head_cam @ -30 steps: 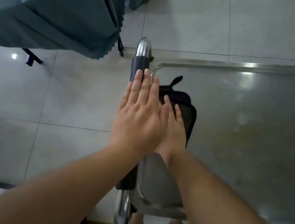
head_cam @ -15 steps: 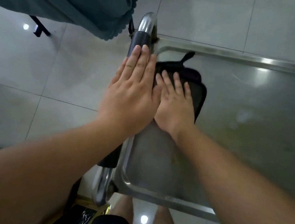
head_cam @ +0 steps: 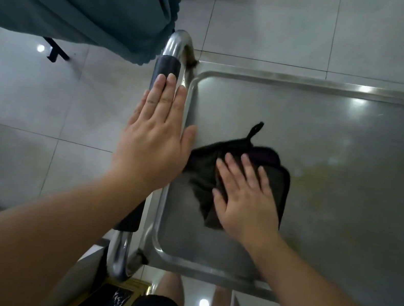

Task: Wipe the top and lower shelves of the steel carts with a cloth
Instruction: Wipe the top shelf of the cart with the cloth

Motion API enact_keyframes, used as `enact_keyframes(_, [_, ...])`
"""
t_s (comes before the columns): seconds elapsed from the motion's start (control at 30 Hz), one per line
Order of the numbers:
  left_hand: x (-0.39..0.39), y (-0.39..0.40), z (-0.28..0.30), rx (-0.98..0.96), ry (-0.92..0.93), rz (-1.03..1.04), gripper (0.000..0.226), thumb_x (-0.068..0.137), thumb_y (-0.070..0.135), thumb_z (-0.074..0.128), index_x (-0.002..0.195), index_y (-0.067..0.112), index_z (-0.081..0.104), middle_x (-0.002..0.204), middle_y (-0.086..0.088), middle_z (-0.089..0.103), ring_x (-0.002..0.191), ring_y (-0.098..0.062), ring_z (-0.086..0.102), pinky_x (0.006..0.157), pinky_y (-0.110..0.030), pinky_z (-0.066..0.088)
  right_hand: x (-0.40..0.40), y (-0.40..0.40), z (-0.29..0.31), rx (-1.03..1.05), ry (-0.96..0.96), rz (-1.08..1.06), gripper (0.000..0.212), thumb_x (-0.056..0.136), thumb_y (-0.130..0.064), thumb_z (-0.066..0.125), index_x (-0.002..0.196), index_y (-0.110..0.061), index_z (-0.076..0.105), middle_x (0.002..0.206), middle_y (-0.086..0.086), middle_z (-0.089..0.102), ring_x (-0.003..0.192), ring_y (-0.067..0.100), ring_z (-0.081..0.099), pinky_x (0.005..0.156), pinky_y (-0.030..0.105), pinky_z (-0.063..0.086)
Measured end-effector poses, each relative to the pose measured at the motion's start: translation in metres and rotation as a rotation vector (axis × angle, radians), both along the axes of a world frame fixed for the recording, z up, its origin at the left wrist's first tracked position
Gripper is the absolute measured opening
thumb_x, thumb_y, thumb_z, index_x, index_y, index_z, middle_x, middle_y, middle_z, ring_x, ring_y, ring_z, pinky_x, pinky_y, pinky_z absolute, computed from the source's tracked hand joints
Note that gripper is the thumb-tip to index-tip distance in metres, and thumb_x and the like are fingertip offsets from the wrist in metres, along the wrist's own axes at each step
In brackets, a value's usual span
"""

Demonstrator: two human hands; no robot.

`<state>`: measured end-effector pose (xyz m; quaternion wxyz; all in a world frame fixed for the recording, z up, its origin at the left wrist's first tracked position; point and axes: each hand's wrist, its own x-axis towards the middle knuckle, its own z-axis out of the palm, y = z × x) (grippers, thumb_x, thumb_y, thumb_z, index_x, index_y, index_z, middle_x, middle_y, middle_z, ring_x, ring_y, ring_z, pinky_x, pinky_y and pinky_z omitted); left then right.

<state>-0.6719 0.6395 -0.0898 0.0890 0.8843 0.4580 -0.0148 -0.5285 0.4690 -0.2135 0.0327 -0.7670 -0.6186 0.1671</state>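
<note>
right hand [head_cam: 246, 201] flat on cloth [head_cam: 279, 182], left hand [head_cam: 154, 141] flat over handle [head_cam: 169, 66].

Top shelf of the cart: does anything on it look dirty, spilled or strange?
Yes. A yellowish film covers the top shelf right of the dark cloth, likely residue. The right hand presses the cloth flat.

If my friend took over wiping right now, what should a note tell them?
Left hand: flat and open, resting on the cart handle.
Right hand: fingers straight, pressing the dark cloth onto the top shelf, near its handle end.
Done: cannot tell how much; hazy smears show further along the shelf.
Left: wipe the remaining top shelf, then the lower shelves, which are out of view.
</note>
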Motion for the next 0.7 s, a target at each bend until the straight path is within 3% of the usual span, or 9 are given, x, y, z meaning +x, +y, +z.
enact_keyframes(0.2, [0.003, 0.0, -0.001, 0.032, 0.019, 0.011, 0.07, 0.112, 0.049, 0.023, 0.169, 0.01, 0.011, 0.178, -0.007, -0.003, 0.162, -0.015, -0.013, 0.13, -0.034, -0.009, 0.102, 0.156, 0.001, -0.099, 0.011, -0.044, 0.07, 0.105, -0.06, 0.019, 0.169, -0.035, 0.006, 0.176, -0.014, -0.001, 0.163, 0.018, -0.006, 0.13, 0.047, -0.003])
enact_keyframes(0.33, [0.003, 0.001, -0.002, 0.033, 0.021, 0.019, 0.07, 0.112, 0.05, 0.022, 0.17, 0.013, 0.009, 0.178, -0.004, -0.005, 0.162, -0.013, -0.014, 0.129, -0.033, -0.01, 0.118, 0.179, 0.003, -0.123, -0.011, -0.01, 0.071, 0.105, -0.061, 0.016, 0.168, -0.034, -0.002, 0.176, -0.013, -0.009, 0.163, 0.021, -0.012, 0.13, 0.048, -0.006])
enact_keyframes(0.5, [0.003, 0.002, -0.002, 0.031, 0.007, 0.026, 0.069, 0.112, 0.05, 0.02, 0.17, 0.016, 0.007, 0.178, -0.001, -0.005, 0.161, -0.01, -0.015, 0.128, -0.03, -0.012, 0.08, 0.109, 0.009, -0.087, 0.017, -0.096, 0.072, 0.105, -0.06, 0.018, 0.169, -0.032, 0.006, 0.177, -0.011, 0.0, 0.163, 0.02, -0.005, 0.131, 0.048, -0.002])
enact_keyframes(0.7, [0.001, 0.003, -0.003, 0.028, 0.007, 0.023, 0.068, 0.112, 0.052, 0.015, 0.17, 0.02, 0.005, 0.178, 0.003, -0.006, 0.159, -0.005, -0.019, 0.121, -0.021, -0.021, 0.018, -0.056, 0.011, -0.039, 0.018, -0.064, 0.071, 0.107, -0.056, 0.031, 0.17, -0.026, 0.015, 0.177, -0.005, 0.013, 0.164, 0.024, 0.005, 0.13, 0.054, 0.014])
